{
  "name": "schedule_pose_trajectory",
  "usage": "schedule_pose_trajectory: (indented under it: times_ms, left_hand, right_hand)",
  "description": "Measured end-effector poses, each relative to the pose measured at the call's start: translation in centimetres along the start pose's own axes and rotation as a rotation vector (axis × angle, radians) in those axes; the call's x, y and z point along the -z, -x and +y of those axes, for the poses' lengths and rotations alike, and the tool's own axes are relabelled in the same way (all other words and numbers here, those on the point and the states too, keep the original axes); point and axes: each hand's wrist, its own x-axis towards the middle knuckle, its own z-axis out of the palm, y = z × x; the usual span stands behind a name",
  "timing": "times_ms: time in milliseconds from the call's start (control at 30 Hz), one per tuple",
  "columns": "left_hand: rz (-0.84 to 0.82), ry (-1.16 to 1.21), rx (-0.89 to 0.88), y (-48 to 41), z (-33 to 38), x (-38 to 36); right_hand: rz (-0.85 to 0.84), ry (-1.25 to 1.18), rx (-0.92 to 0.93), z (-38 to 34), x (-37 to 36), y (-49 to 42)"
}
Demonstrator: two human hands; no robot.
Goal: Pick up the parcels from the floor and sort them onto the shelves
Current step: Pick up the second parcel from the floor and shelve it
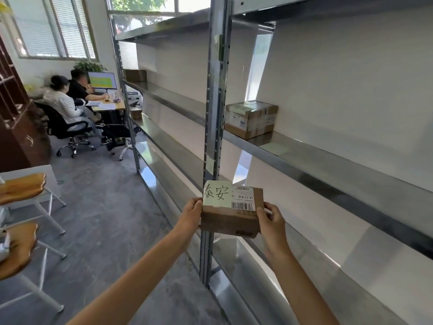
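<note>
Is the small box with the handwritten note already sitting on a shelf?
No, the left hand and right hand grip the small box by its sides in the air, in front of the shelf post.

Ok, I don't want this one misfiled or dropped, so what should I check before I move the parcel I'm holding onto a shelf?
1. Grip: left hand and right hand hold the parcel at opposite ends: ok.
2. Destination note on its top, facing up, handwriting legible: ok.
3. Which shelf matches: the pale slip lying on the shelf is unreadable: cannot tell.
4. Room on that shelf beside the taped box: ok.
5. Straight path: parcel lines up with the upright post, not an open bay: not ok.
</note>
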Motion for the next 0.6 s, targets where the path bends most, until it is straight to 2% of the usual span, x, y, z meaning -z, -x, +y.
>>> schedule_pose_trajectory:
  times_ms: [600]
  left_hand:
    - [-0.095, -0.075, 0.094, -15.7, -2.0, -5.5]
  right_hand:
    - [0.133, 0.138, -0.110, 4.2, -1.3, -11.3]
